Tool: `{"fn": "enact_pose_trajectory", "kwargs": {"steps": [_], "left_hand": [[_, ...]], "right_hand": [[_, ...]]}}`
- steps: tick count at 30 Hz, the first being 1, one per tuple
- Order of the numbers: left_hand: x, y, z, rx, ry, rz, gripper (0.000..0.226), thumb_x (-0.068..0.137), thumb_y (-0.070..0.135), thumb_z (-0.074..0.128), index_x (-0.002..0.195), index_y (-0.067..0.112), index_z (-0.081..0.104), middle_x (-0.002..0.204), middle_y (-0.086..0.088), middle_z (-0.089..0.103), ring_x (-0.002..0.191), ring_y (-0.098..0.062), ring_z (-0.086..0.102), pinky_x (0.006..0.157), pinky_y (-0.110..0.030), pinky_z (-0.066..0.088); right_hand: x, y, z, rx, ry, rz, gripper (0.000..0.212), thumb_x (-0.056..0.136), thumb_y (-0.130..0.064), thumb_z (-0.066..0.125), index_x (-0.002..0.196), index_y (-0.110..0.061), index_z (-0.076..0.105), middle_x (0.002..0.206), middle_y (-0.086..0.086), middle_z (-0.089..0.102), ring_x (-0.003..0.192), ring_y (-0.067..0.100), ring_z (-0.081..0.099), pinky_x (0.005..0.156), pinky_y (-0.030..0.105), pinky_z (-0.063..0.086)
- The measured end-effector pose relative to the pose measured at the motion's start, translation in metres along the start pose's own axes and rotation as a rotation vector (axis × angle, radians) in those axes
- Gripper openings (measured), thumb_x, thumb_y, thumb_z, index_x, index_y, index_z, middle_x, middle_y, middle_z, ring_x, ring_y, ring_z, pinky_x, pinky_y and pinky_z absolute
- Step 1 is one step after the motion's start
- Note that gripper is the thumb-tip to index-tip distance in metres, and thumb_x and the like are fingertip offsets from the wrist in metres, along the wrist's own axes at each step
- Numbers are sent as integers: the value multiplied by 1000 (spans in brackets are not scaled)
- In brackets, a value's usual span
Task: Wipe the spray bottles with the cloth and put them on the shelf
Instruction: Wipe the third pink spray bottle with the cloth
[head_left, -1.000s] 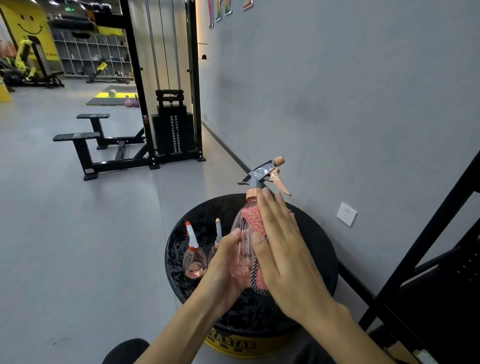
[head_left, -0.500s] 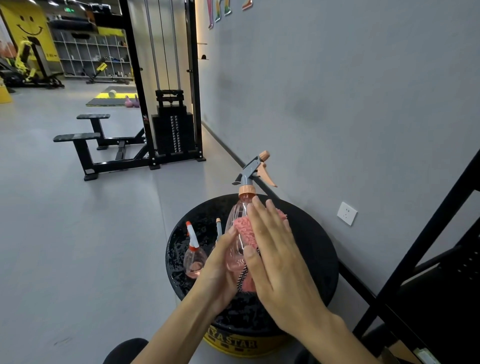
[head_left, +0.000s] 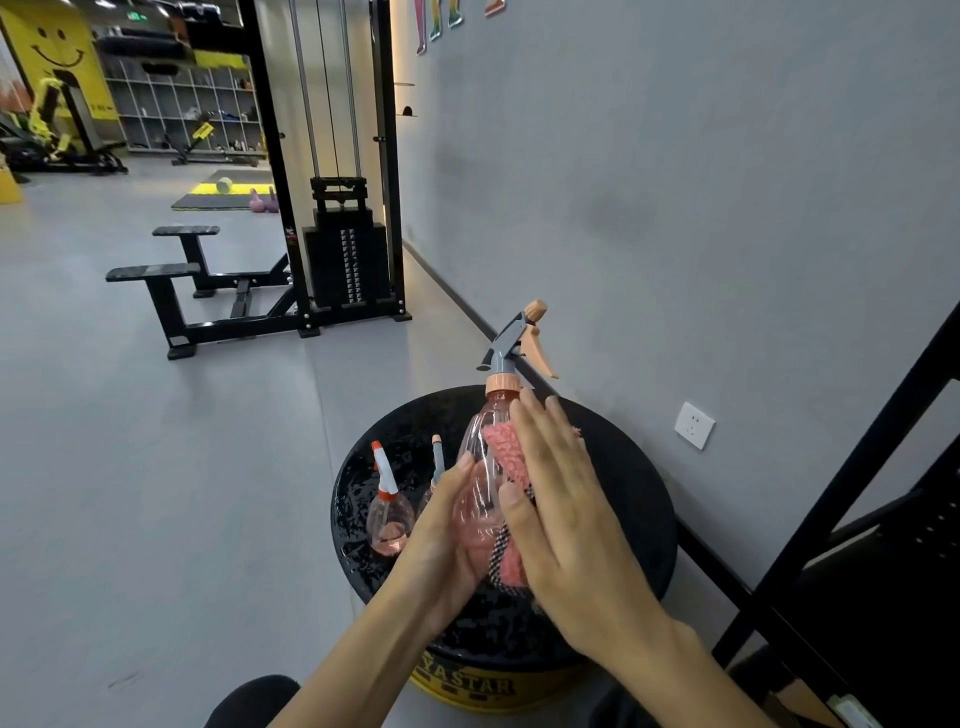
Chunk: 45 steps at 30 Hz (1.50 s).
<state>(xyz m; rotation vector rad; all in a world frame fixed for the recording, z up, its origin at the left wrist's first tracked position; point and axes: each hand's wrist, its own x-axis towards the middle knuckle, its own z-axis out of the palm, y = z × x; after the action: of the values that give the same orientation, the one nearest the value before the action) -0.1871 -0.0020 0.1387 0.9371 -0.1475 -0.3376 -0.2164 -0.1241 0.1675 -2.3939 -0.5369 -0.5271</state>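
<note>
Three pink bottles are in view, and the large spray bottle is the one between your hands, upright with a slight lean, over the round black-topped drum; your hands hide its base, so you cannot tell whether it stands on the top or is lifted off it. Your left hand grips the clear lower body from the left, fingers wrapped round the far side and the thumb lying up along the plastic. Your right hand is flat, fingers straight and close together, pressing the pink cloth against the right side of the bottle, with the thumb laid across the cloth's front edge. A checked black-and-white edge of the cloth hangs out below your palm. The grey trigger head with its peach nozzle and lever stands free above your fingertips and points to the right, toward the grey wall. Two smaller bottles wait on the drum's wet top to the left: the small bottle with a white and orange spout stands in plain sight, and the second small bottle is mostly hidden behind your left hand, only its spout showing. A white wall socket sits on the wall just right of the drum, and the black shelf frame slants across the right edge of the view. Farther back on the grey floor stand a cable machine and a low black bench.
</note>
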Motion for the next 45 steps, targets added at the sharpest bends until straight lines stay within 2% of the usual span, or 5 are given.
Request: {"fn": "enact_pose_trajectory", "kwargs": {"steps": [10, 21, 28, 37, 45], "left_hand": [[3, -5, 3, 11, -78, -21, 54, 77, 55, 57, 113, 18, 71, 106, -15, 70, 87, -27, 71, 72, -47, 61], [4, -2, -4, -57, -20, 29, 54, 87, 45, 50, 124, 8, 63, 117, -20, 68, 102, -30, 68, 78, -35, 58], [5, -4, 3, -6, -59, -31, 51, 85, 55, 50, 113, 17, 71, 114, -15, 70, 95, -30, 69, 80, -55, 56], [6, 5, -4, -27, -6, 20, 51, 85, 46, 57, 120, 9, 64, 104, -12, 73, 90, -22, 72, 70, -31, 59], [7, 4, -1, -46, -12, 13, 44, 84, 45, 54, 116, 18, 71, 116, -14, 70, 100, -25, 70, 73, -36, 59]], "right_hand": [[25, 8, -13, 136, 1, 50, 59, 99, -52, 16, 154, -31, 16, 159, -23, 8, 144, -10, -4, 123, 38, 12], [-4, -2, 2, 53, 15, 3, 59, 99, -51, 12, 154, -32, 1, 160, -24, -4, 146, -2, -10, 122, 33, 2], [27, 8, -15, 190, -5, 118, 58, 100, -53, 19, 154, -32, 14, 157, -27, 4, 142, -14, -8, 123, 37, 6], [2, -2, 3, 46, -25, 6, 61, 98, -53, 13, 154, -31, -2, 160, -23, -7, 145, -3, -14, 122, 34, -1], [15, 3, -1, 127, -12, 22, 60, 98, -52, 13, 154, -33, 5, 159, -26, -1, 145, -6, -11, 123, 39, 5]]}}
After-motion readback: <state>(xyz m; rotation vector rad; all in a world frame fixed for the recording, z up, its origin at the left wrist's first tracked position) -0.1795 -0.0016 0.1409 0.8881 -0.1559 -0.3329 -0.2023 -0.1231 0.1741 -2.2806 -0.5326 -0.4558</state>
